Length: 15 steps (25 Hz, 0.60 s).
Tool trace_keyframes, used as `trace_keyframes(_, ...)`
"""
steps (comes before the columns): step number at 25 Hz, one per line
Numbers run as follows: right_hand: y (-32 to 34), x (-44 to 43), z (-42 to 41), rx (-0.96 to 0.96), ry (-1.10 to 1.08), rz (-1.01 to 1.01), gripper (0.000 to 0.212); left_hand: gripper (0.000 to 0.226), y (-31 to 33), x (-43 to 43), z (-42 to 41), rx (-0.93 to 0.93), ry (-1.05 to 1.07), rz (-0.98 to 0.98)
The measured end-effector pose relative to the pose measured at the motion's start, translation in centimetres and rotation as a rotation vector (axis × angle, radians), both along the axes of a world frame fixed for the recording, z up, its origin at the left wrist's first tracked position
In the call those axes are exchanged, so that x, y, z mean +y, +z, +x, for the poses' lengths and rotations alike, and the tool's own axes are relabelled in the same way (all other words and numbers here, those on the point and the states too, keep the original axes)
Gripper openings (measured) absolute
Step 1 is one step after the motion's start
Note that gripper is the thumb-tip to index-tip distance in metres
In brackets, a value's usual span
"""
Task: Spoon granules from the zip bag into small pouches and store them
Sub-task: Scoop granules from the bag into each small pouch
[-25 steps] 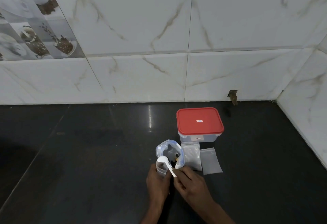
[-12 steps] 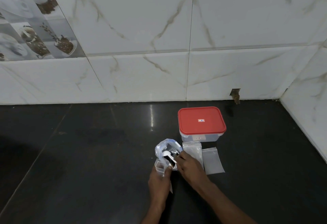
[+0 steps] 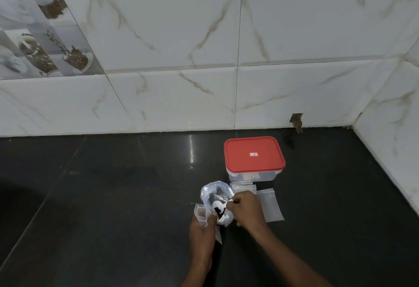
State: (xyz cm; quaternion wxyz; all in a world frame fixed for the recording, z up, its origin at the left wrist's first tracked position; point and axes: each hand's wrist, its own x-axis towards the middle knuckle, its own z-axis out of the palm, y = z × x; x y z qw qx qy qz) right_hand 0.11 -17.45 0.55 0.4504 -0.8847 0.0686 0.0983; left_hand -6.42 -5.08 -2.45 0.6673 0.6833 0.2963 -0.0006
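Note:
A clear zip bag [image 3: 214, 192] stands open on the dark counter, with dark granules inside. My right hand [image 3: 246, 209] grips the handle of a white spoon [image 3: 218, 205], and the spoon's bowl is down inside the bag's mouth. My left hand [image 3: 203, 230] holds a small clear pouch [image 3: 200, 215] upright with its mouth open, just left of the bag and touching it. Several empty flat pouches [image 3: 269, 207] lie to the right of the bag, partly hidden by my right hand.
A clear plastic box with a red lid [image 3: 254, 156] sits shut just behind the pouches. The tiled wall [image 3: 204, 82] runs along the back, and a side wall [image 3: 390, 141] closes the right. The dark counter [image 3: 102, 196] stretches left.
My right hand moved the spoon from above the small pouch forward into the zip bag's mouth. My left hand kept the pouch in place.

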Motion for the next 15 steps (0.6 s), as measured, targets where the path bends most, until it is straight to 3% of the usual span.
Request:
trace_keyframes(2,0.3,0.0,0.0,0.118,-0.194,0.269,0.023,0.008,0.0,0.0,-0.1,0.01,-0.002,0.013)
trace_keyframes(5,0.6,-0.5,-0.2,0.187,-0.349,0.471,0.017,0.01,0.0,0.1,-0.2,0.004,-0.025,0.047)
trace_keyframes(11,3.1,-1.6,-1.1,0.12,-0.396,0.566,0.014,0.018,1.1,0.1,-0.5,0.011,-0.102,0.223)
trace_keyframes(15,5.0,-1.2,-2.7,-0.066,-0.269,0.518,0.017,0.025,1.0,0.1,-0.3,-0.023,-0.161,0.395)
